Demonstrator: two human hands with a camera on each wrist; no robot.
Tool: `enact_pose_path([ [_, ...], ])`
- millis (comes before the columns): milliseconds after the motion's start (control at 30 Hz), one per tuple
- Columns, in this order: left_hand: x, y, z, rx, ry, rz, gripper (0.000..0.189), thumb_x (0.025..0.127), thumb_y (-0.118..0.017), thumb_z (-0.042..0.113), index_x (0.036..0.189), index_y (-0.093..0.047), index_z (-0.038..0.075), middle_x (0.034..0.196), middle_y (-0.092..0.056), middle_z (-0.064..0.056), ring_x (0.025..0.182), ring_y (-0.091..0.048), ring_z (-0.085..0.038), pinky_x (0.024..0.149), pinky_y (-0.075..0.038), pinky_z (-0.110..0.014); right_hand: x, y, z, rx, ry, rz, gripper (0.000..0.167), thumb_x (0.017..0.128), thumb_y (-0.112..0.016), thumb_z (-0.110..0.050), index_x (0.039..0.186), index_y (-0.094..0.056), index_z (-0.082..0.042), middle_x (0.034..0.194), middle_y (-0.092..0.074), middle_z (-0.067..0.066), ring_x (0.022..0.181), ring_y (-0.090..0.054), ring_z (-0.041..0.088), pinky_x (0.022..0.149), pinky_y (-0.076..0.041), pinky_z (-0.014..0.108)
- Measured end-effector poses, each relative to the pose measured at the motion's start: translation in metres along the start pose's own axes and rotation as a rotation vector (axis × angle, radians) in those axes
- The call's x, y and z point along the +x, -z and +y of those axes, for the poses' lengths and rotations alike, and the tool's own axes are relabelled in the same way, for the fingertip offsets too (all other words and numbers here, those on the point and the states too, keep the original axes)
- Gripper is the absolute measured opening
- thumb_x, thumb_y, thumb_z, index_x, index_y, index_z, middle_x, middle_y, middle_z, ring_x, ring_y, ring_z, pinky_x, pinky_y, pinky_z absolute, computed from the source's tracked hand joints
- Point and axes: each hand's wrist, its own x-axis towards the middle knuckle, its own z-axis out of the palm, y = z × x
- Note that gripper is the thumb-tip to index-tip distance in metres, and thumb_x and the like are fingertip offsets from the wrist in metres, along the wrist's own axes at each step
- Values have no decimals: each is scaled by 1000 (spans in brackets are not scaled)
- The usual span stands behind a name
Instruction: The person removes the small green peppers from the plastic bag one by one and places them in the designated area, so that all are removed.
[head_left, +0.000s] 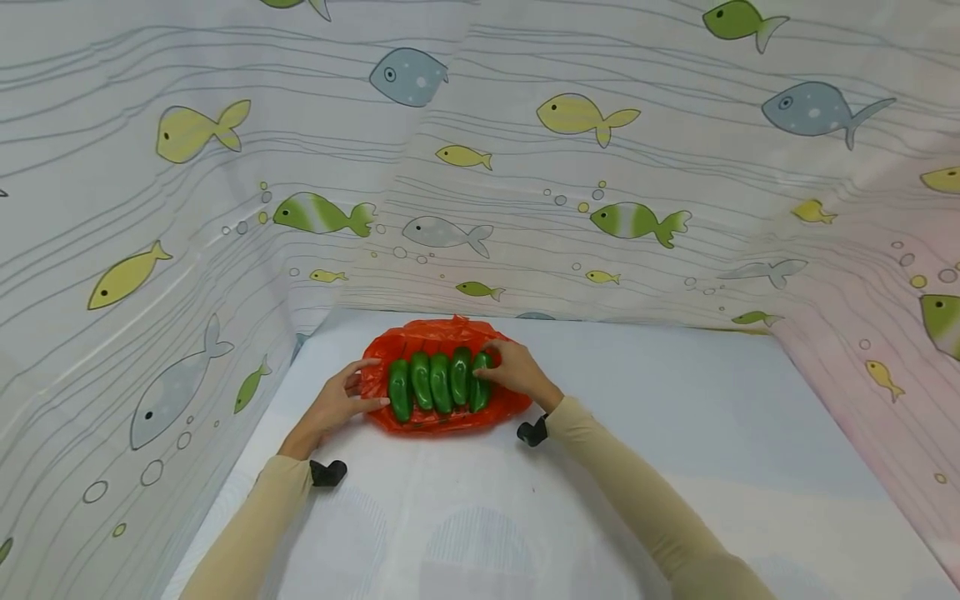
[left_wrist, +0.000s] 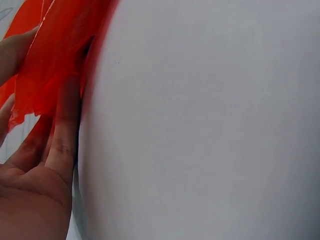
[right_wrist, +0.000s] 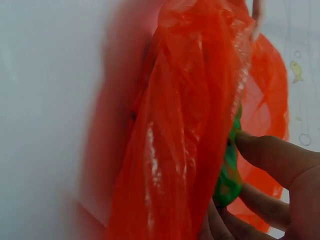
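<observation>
Several glossy dark green peppers (head_left: 440, 383) lie side by side in a row on a red plastic bag (head_left: 420, 427), which spreads open around them on the table. My right hand (head_left: 519, 372) reaches in from the right and pinches the rightmost pepper (head_left: 480, 392) between thumb and fingers. In the right wrist view, the bag hides most of that green pepper (right_wrist: 229, 182). At the bag's left edge is my left hand (head_left: 337, 404), its thumb and fingers spread and touching the plastic. The left wrist view shows some of its fingers (left_wrist: 62, 145) partly behind the red plastic.
A white table (head_left: 675, 433) extends around the bag, mostly toward me and to the right. Behind and at both sides stand white curtains (head_left: 517, 192) printed with fish and wavy lines. A dark wrist mount (head_left: 328, 473) sits on the left wrist, another (head_left: 532, 431) on the right.
</observation>
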Motion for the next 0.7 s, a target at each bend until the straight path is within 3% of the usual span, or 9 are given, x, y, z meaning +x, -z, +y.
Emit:
enact_pose_path([
  [367, 2, -1, -1, 30, 7, 5, 80, 86, -86, 17, 154, -44, 16, 148, -49, -24, 128, -50, -42, 93, -49, -35, 0, -5, -3, -53, 0, 25, 53, 88, -83, -34, 129, -67, -4, 121, -70, 10, 113, -62, 28, 100, -49, 44],
  [700, 1, -1, 1, 37, 1, 5, 79, 86, -85, 17, 154, -43, 16, 146, -50, -25, 126, -51, -41, 92, -50, -35, -2, -7, -6, 17, -13, 49, 52, 87, -84, -29, 130, -67, -5, 125, -69, 12, 118, -61, 33, 100, -49, 47],
])
